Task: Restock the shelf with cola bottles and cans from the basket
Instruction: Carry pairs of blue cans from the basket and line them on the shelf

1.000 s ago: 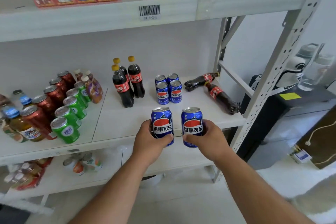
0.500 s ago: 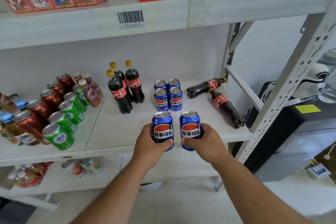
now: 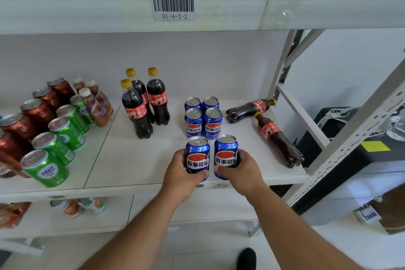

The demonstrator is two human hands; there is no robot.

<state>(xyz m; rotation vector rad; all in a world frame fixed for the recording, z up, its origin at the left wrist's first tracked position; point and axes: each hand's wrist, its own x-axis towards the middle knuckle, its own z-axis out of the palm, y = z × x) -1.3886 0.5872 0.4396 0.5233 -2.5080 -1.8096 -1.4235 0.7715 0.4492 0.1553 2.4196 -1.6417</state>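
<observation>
Our hands each grip one upright blue can: the left hand holds the left can, the right hand the right can, both at the front edge of the shelf. We judge this the placing step; next we set them down just in front of the four standing cans. The basket is out of view. Two cola bottles lie toppled at the right.

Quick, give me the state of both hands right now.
Left hand: closed around the left blue cola can, held upright at the shelf's front edge.
Right hand: closed around the right blue cola can, also upright.
</observation>
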